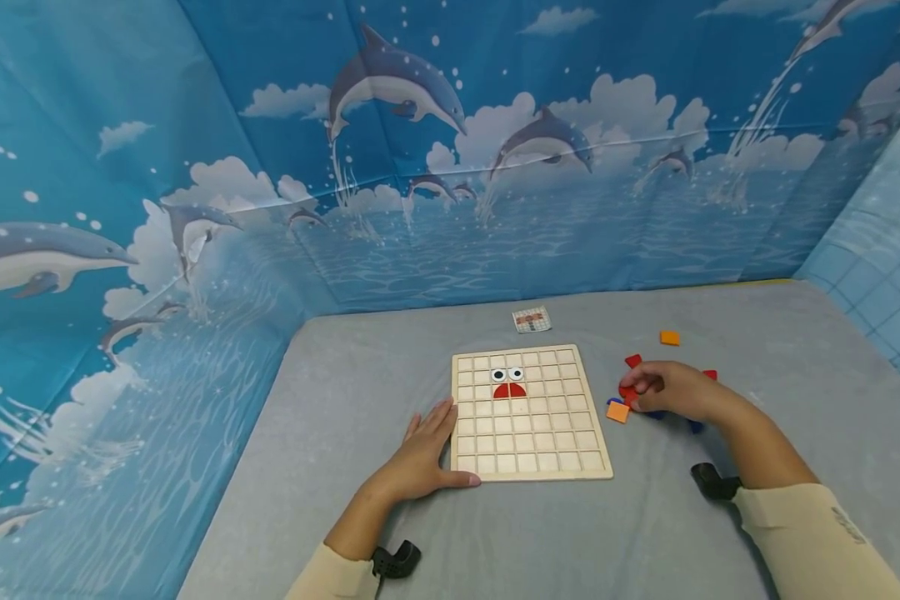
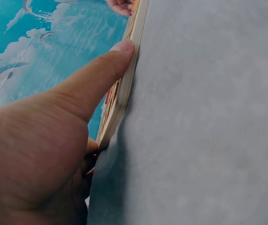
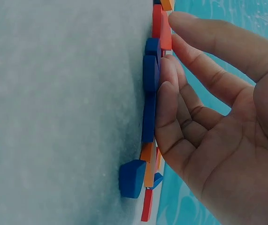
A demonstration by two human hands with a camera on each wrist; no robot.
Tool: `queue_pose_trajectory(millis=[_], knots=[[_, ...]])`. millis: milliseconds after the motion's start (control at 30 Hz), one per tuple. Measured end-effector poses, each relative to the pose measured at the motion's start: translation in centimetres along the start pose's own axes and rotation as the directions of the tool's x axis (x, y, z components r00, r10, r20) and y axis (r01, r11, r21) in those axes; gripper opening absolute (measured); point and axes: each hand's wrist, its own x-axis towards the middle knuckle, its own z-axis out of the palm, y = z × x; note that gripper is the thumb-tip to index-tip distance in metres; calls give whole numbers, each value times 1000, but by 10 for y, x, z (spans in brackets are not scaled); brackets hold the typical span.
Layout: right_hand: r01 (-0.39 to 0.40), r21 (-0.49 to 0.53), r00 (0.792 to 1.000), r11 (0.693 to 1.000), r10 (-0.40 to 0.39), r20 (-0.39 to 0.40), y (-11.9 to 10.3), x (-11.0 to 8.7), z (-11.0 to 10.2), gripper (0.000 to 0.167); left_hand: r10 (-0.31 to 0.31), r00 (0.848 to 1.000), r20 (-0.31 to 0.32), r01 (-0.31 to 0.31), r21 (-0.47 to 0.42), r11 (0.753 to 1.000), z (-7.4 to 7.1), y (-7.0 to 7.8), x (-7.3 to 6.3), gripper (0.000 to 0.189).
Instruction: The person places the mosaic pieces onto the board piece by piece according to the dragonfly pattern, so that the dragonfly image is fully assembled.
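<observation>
A square wooden grid board (image 1: 502, 425) lies on the table; two round eye pieces (image 1: 516, 373) and two red quarter-round pieces (image 1: 517, 390) sit in its upper cells. My left hand (image 1: 422, 457) rests against the board's left side near the front corner, fingers straight, its thumb (image 2: 110, 63) along the front edge. At the pile of coloured pieces to the right, my right hand (image 1: 671, 390) pinches a red block (image 3: 165, 30) between thumb and forefinger. Its other fingers lie loosely bent beside blue blocks (image 3: 150, 75). The hand partly hides the pile in the head view.
A small pattern card (image 1: 532, 320) lies behind the board. One orange square (image 1: 670, 337) lies apart beyond the pile, another orange piece (image 1: 617, 412) at its near left. A blue dolphin-print curtain (image 1: 435, 233) stands behind the grey table (image 1: 360, 383).
</observation>
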Motion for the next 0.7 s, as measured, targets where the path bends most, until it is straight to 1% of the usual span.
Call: queue_pose_trajectory(millis=[167, 333, 533, 700], knots=[[25, -19, 999, 1000, -24, 21, 2, 0, 0, 36, 4, 1000, -6, -4, 10, 1000, 1, -2, 1, 117], [36, -5, 998, 999, -35, 42, 7, 1, 1, 34, 3, 1000, -7, -3, 10, 1000, 2, -2, 1, 117], [51, -27, 998, 998, -50, 30, 8, 1, 2, 29, 2, 1000, -4, -2, 2, 1000, 0, -1, 0, 117], [64, -37, 998, 997, -63, 29, 6, 0, 2, 28, -3, 1000, -6, 3, 9, 1000, 1, -2, 1, 117]])
